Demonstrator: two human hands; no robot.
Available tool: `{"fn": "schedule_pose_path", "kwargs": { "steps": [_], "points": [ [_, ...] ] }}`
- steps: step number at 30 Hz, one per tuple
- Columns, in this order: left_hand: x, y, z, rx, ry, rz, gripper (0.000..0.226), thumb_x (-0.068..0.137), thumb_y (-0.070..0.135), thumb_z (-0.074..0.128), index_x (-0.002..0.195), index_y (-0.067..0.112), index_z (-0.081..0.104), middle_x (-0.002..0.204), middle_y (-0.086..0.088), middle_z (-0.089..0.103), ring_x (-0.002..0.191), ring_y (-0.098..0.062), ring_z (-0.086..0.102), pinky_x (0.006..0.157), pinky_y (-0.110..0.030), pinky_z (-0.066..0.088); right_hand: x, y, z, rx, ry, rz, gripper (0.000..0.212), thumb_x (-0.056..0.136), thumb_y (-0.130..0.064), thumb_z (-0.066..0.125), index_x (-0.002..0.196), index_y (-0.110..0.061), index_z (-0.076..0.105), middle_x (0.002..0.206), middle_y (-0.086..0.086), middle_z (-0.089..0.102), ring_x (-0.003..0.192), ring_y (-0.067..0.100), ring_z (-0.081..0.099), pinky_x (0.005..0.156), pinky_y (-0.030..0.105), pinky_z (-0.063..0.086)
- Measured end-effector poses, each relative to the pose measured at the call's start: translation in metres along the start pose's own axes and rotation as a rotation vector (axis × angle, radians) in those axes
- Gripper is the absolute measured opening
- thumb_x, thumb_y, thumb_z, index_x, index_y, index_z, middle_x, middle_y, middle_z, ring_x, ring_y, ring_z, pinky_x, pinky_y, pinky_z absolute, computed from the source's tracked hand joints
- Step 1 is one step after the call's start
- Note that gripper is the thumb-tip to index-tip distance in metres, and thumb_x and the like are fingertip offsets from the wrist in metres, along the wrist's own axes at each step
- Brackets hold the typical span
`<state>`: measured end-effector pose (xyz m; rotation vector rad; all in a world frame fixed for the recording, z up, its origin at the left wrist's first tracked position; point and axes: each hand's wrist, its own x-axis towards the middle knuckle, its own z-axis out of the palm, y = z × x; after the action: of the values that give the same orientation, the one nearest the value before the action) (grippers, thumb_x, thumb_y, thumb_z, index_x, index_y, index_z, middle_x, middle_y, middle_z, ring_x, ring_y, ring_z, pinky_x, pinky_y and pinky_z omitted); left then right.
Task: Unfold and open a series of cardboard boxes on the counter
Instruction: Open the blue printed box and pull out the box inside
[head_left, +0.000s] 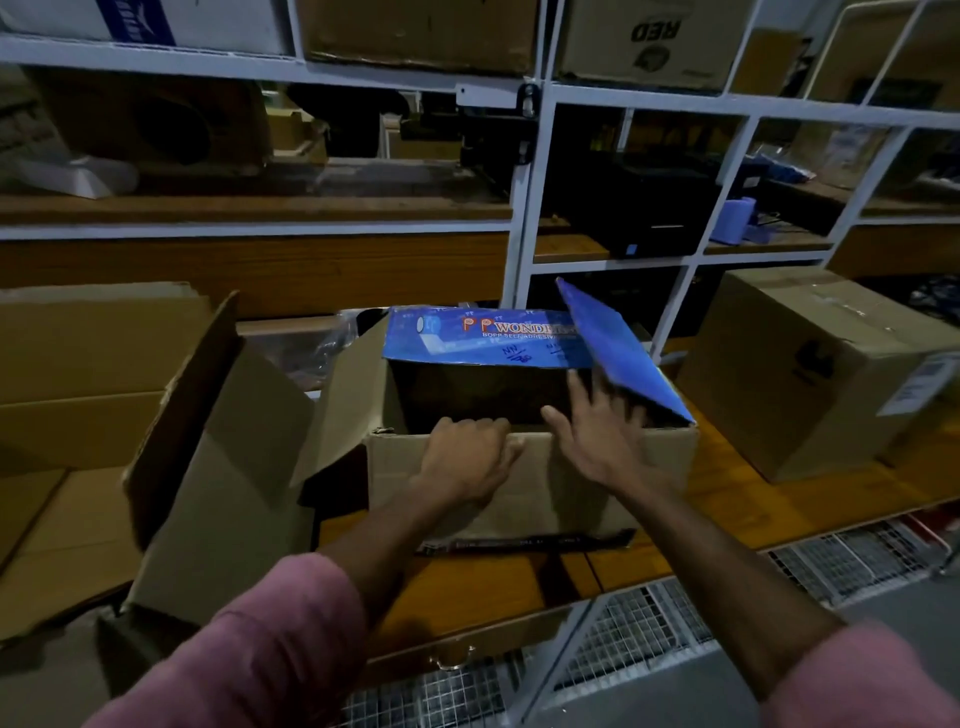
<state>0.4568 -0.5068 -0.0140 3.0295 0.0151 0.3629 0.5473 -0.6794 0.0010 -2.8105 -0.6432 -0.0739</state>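
Note:
A cardboard box (545, 493) with blue printed flaps stands open on the wooden counter (493, 587) in front of me. My left hand (467, 457) grips the top edge of its near wall, fingers curled over the rim. My right hand (602, 431) is spread open, its fingers pressing against the underside of the blue right flap (618, 343), which is raised at a slant. The blue far flap (478, 335) stands up at the back. The plain left flap (358, 389) leans outward. The box's inside is dark.
An opened brown box (218, 467) lies tilted at the left, beside flat cardboard (78, 364). A taped closed box (810, 374) sits at the right. White shelving (524, 208) with boxes and dark equipment rises behind. Wire mesh (649, 629) lies below the counter's front edge.

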Motion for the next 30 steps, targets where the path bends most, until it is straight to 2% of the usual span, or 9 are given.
{"fn": "schedule_pose_path", "kwargs": {
  "steps": [4, 7, 9, 13, 17, 21, 25, 27, 30],
  "points": [
    [0.012, 0.015, -0.003, -0.041, -0.088, -0.043, 0.049, 0.103, 0.058, 0.026, 0.105, 0.023, 0.06, 0.1, -0.004, 0.068, 0.091, -0.024, 0.063, 0.081, -0.041, 0.043, 0.008, 0.047, -0.01, -0.122, 0.182, 0.124, 0.075, 0.099, -0.062, 0.028, 0.158, -0.021, 0.01, 0.166, 0.018, -0.007, 0.152, 0.038, -0.007, 0.12, 0.056, -0.002],
    [0.021, 0.032, 0.004, -0.004, -0.07, 0.022, 0.045, 0.103, 0.058, 0.03, 0.111, 0.023, 0.058, 0.103, -0.002, 0.068, 0.089, -0.023, 0.064, 0.074, -0.039, 0.046, 0.016, 0.072, -0.014, -0.102, 0.144, 0.27, 0.075, 0.099, -0.059, 0.036, 0.157, -0.016, 0.017, 0.164, 0.025, 0.001, 0.151, 0.044, -0.001, 0.121, 0.055, 0.001],
    [0.023, 0.035, 0.01, 0.064, -0.007, 0.053, 0.044, 0.103, 0.058, 0.03, 0.11, 0.023, 0.056, 0.103, -0.002, 0.067, 0.088, -0.024, 0.065, 0.068, -0.037, 0.041, 0.017, 0.08, -0.016, 0.011, 0.076, 0.361, 0.07, 0.099, -0.054, 0.042, 0.154, -0.013, 0.025, 0.162, 0.024, 0.013, 0.148, 0.046, 0.013, 0.119, 0.057, 0.015],
    [0.024, 0.029, 0.015, 0.11, 0.027, 0.078, 0.041, 0.104, 0.057, 0.029, 0.108, 0.023, 0.053, 0.102, 0.0, 0.064, 0.085, -0.021, 0.064, 0.07, -0.036, 0.046, 0.019, 0.097, -0.019, 0.222, 0.109, 0.4, 0.043, 0.102, -0.032, 0.048, 0.138, -0.009, 0.048, 0.139, 0.021, 0.046, 0.12, 0.035, 0.052, 0.095, 0.045, 0.048],
    [0.023, 0.031, 0.016, 0.134, 0.04, 0.078, 0.04, 0.105, 0.055, 0.03, 0.11, 0.023, 0.053, 0.104, -0.001, 0.063, 0.087, -0.021, 0.062, 0.077, -0.039, 0.049, 0.018, 0.113, -0.017, 0.216, 0.193, 0.315, 0.033, 0.097, -0.012, 0.052, 0.13, -0.013, 0.057, 0.127, 0.012, 0.06, 0.11, 0.027, 0.059, 0.089, 0.042, 0.053],
    [0.023, 0.031, 0.017, 0.14, 0.022, 0.064, 0.039, 0.105, 0.053, 0.03, 0.115, 0.021, 0.052, 0.111, -0.002, 0.061, 0.093, -0.022, 0.061, 0.083, -0.042, 0.047, 0.019, 0.111, -0.019, 0.112, 0.165, 0.309, 0.032, 0.095, -0.014, 0.059, 0.128, -0.014, 0.057, 0.107, 0.008, 0.063, 0.086, 0.02, 0.061, 0.066, 0.032, 0.052],
    [0.026, 0.032, 0.013, 0.149, -0.046, 0.058, 0.038, 0.104, 0.05, 0.035, 0.124, 0.021, 0.047, 0.12, -0.005, 0.056, 0.104, -0.025, 0.058, 0.088, -0.044, 0.044, 0.007, 0.099, -0.012, -0.027, 0.305, 0.149, 0.025, 0.1, -0.034, 0.045, 0.106, -0.015, 0.06, 0.097, 0.004, 0.062, 0.09, 0.022, 0.061, 0.085, 0.044, 0.053],
    [0.026, 0.033, 0.008, 0.148, -0.109, 0.048, 0.038, 0.103, 0.048, 0.039, 0.128, 0.02, 0.045, 0.124, -0.006, 0.054, 0.108, -0.027, 0.057, 0.091, -0.046, 0.044, -0.004, 0.086, -0.003, -0.026, 0.213, -0.033, 0.04, 0.101, -0.045, 0.032, 0.102, -0.021, 0.063, 0.096, -0.001, 0.065, 0.096, 0.019, 0.061, 0.102, 0.047, 0.044],
    [0.02, 0.037, 0.001, 0.116, -0.204, 0.03, 0.038, 0.103, 0.046, 0.043, 0.132, 0.021, 0.042, 0.129, -0.007, 0.051, 0.112, -0.028, 0.057, 0.092, -0.048, 0.044, -0.016, 0.066, 0.003, -0.016, 0.071, -0.243, 0.037, 0.099, -0.055, 0.041, 0.118, -0.029, 0.061, 0.111, -0.008, 0.065, 0.111, 0.013, 0.057, 0.114, 0.044, 0.03]
  ]
}}
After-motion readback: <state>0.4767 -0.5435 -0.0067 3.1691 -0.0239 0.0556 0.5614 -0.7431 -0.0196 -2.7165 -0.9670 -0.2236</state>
